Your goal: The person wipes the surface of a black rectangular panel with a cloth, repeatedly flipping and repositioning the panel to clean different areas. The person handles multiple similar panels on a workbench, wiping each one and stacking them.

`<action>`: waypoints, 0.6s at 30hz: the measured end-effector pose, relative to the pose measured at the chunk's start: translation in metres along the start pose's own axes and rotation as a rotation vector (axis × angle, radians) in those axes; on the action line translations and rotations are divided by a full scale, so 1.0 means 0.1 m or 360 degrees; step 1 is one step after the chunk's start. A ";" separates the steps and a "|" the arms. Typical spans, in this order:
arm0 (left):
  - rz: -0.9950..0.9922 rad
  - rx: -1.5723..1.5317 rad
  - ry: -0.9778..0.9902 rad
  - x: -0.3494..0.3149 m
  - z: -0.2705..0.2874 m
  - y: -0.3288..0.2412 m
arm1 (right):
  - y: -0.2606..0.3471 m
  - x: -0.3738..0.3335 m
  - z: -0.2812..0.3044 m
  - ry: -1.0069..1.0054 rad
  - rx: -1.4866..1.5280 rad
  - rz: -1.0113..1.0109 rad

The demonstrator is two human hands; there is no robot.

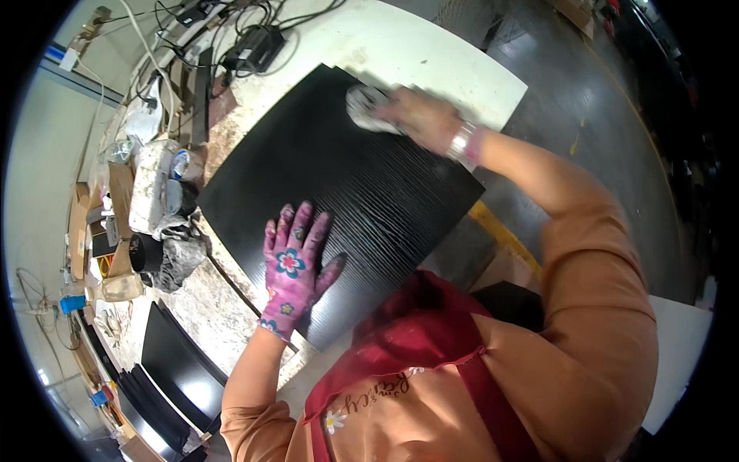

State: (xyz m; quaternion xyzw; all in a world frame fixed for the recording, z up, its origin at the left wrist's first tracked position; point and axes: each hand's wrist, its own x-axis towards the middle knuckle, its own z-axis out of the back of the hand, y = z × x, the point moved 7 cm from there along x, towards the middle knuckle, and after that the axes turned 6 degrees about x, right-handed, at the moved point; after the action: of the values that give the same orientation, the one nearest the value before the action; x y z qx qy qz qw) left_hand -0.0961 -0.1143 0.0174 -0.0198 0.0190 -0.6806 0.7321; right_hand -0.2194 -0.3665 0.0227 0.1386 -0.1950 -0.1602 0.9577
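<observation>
A large black panel with a rippled, glossy sheen lies flat on the worktable in front of me. My left hand, in a pink flowered glove, rests on the panel's near left part with its fingers stretched out. Toward the far right edge, my right hand presses a whitish-grey cloth against the surface. That hand is smeared by motion, and a silvery band circles its wrist.
Cables and a black power adapter lie at the far left of the white table. Along the left stand rolls, a dark crumpled cloth and a clear container. More black panels are stacked at the lower left. Grey floor stretches to the right.
</observation>
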 end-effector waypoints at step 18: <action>0.0064 0.0208 0.0004 0.06 -0.05 -0.04 | 0.11 -1.41 0.60 0.0405 0.0116 -0.0225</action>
State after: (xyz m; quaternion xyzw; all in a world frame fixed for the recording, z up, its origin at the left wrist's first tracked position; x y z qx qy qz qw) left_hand -0.0996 -0.1208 0.0131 0.0292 -0.0241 -0.6656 0.7453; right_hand -0.3651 -0.3175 0.0334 0.2058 -0.0674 -0.2013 0.9553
